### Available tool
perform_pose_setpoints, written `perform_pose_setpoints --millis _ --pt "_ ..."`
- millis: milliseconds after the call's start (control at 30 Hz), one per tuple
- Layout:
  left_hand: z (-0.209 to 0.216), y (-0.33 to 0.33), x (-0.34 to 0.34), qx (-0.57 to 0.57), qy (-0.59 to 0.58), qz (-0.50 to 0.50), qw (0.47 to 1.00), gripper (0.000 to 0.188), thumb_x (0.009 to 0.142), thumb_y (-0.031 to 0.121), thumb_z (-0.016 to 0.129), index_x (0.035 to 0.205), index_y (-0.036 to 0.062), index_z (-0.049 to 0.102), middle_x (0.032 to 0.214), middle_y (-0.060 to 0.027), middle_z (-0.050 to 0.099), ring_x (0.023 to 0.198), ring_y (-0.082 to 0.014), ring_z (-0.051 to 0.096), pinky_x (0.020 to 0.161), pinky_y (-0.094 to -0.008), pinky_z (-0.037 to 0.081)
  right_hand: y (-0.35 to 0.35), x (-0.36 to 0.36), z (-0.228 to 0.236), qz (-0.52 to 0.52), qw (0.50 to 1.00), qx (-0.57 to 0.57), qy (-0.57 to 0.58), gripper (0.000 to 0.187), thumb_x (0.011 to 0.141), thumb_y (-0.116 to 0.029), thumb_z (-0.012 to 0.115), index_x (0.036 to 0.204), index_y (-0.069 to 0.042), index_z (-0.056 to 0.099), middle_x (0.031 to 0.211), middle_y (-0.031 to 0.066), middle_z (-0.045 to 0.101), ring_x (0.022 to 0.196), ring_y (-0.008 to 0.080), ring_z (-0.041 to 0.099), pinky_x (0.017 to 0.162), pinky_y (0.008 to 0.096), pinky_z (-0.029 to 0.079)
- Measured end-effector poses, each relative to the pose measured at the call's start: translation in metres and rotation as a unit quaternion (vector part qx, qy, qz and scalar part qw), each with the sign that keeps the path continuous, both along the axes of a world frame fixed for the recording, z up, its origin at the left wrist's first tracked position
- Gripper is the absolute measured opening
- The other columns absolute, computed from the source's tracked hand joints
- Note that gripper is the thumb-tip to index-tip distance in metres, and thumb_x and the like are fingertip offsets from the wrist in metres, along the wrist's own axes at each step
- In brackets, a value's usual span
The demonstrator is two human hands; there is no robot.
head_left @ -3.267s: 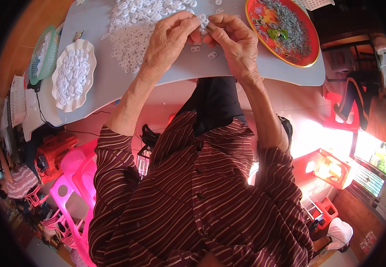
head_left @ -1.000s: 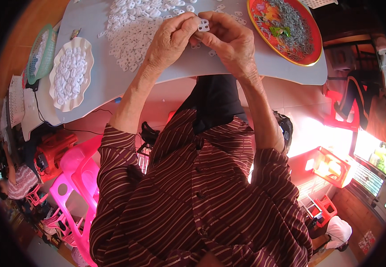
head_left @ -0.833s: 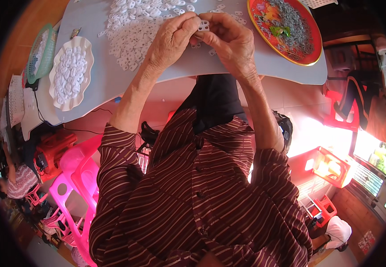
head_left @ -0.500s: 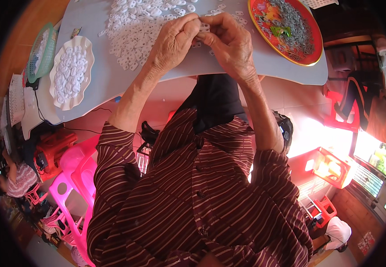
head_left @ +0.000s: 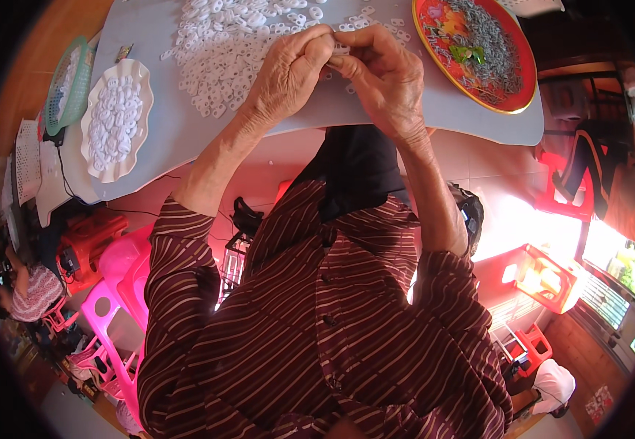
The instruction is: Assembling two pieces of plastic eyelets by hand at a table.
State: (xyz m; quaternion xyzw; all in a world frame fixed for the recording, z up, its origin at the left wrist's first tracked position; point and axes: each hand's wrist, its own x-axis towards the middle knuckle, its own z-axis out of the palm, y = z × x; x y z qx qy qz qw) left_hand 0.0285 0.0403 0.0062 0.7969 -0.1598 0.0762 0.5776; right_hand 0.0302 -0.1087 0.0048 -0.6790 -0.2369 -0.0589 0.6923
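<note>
Over the near part of the grey table [head_left: 376, 110], my left hand [head_left: 297, 67] and my right hand [head_left: 384, 77] meet at the fingertips. Both are closed in a pinch; whatever sits between the fingers is too small and hidden to make out. Behind and left of them spreads a heap of small white oval plastic pieces with holes [head_left: 218, 77]. To the right lies a red round tray [head_left: 529, 69] with a gold rim, bearing many small grey metal pieces and a bit of green. A white wavy-edged dish [head_left: 142, 110] of white oval pieces stands at the left.
A green mesh basket [head_left: 77, 99] with white pieces is at the table's left end. Pink plastic chairs [head_left: 116, 344] and red stools stand on the floor. A person [head_left: 36, 293] sits at far left, another [head_left: 617, 175] at far right. A black cable [head_left: 69, 186] hangs by the table.
My right hand has shifted slightly right, and its fingers have moved a little against the left ones. The whole view has tilted slightly. Both hands remain pinched together.
</note>
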Motion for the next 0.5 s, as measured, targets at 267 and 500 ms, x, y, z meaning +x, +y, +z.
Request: perform_pose_setpoints --millis 267,500 --pt "0.004 0.001 0.002 -0.015 0.054 -0.045 0.997 0.028 0.092 0.025 0.04 0.081 0.0002 0.048 0.059 -0.0042 0.045 0.057 -0.0096 0.043 0.054 -0.0275 0.04 -0.005 0.0 0.002 -0.007 0.999 -0.03 -0.024 0.012 0.083 0.001 0.061 0.093 0.003 0.057 0.076 0.0086 0.067 0.073 0.0132 0.066 0.065 0.0236 0.052" --pt "0.002 0.0 0.003 -0.083 0.072 -0.007 0.994 0.026 0.091 0.022 0.043 0.078 0.0005 0.048 0.059 -0.0054 0.043 0.057 -0.0099 0.042 0.054 -0.028 0.038 0.0 0.005 0.001 0.062 0.991 0.081 0.081 0.014 0.086 -0.003 0.06 0.097 0.005 0.057 0.081 0.0107 0.066 0.077 0.015 0.065 0.067 0.0253 0.052"
